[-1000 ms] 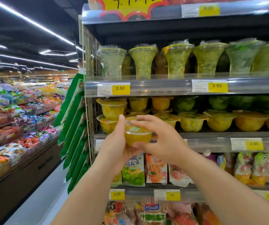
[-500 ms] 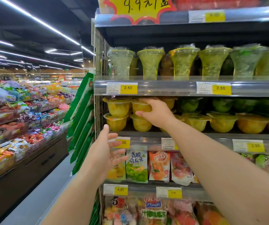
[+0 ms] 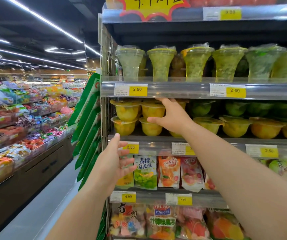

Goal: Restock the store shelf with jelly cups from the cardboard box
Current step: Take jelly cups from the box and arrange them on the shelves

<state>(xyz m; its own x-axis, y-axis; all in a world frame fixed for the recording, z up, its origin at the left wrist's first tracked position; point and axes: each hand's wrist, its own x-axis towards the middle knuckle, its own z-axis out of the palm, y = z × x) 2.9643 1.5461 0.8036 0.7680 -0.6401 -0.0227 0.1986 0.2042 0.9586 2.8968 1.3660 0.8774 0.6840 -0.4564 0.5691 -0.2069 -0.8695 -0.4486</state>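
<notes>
Right hand (image 3: 172,116): fingers spread and straight, resting against top yellow jelly cup (image 3: 152,110), stacked at left end of shelf (image 3: 225,141) | left hand (image 3: 112,163): open, empty, just below shelf's front edge

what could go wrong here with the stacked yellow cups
1. The right hand is at the upper yellow jelly cup, stacked on a lower cup near the shelf edge; a nudge could topple it.
2. The left hand hovers open below the shelf, probably too low to catch it.
</notes>
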